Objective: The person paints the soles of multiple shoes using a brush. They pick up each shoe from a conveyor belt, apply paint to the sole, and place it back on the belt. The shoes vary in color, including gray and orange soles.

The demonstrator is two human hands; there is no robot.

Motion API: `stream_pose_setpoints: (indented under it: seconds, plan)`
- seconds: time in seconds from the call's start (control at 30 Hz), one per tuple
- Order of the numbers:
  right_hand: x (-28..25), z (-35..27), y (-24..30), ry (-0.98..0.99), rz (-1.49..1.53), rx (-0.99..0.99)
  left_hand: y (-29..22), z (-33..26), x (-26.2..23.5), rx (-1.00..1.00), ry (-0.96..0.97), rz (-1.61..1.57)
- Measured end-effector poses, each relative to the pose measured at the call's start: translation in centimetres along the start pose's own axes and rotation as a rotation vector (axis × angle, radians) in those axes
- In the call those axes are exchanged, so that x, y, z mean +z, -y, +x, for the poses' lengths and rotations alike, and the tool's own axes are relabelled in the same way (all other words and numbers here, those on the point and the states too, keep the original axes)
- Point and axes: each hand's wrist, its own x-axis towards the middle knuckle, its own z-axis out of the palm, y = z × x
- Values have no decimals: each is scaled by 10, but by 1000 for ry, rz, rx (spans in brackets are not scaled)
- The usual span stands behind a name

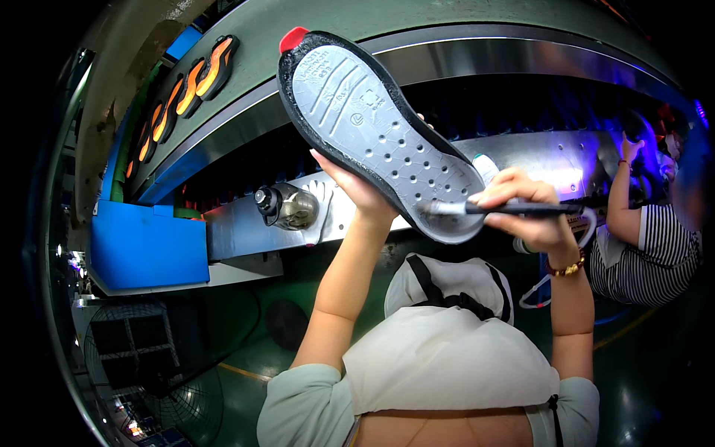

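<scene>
Head view: the left hand (361, 190) is spread beneath a shoe sole (383, 141), thumb along its near left edge and fingertips just showing past the opposite edge. The sole is tilted, its grey perforated face towards the wearer, black rim around it, red tab at the end farthest from both hands. The right hand (538, 229) is closed in a pinch around the black handle of a brush (514, 209); the bristles meet the grey face near its rounded lower end. A beaded bracelet (566, 266) circles the right wrist. Left of the left hand, a bottle (287, 206) lies on the metal bench (246, 231); beyond it, orange-and-black soles (216, 67) rest on a green belt (298, 46). Well right of the right hand is a co-worker in a striped top (646, 253).
</scene>
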Motion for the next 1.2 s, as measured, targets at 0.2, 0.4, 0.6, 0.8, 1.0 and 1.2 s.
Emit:
stream_pose_setpoints:
  seconds: [0.2, 0.4, 0.6, 0.8, 1.0, 1.2]
  plan:
    - [-11, -8, -6, 78, 483, 117, -10, 1, 18, -65, 107, 0]
    - [19, -3, 1, -223, 865, 337, 18, -30, 7, -190, 64, -231]
    - [-1, 8, 16, 210, 341, 65, -5, -16, -21, -356, 120, -194]
    - [-6, 21, 13, 363, 208, 41, -24, -5, -1, -745, -20, -14]
    - [-18, 37, 16, 383, 136, -36, -34, 4, 14, -1002, 68, 169]
    - [-29, 42, 32, 652, 55, -69, -58, -1, 29, -1077, 18, 347]
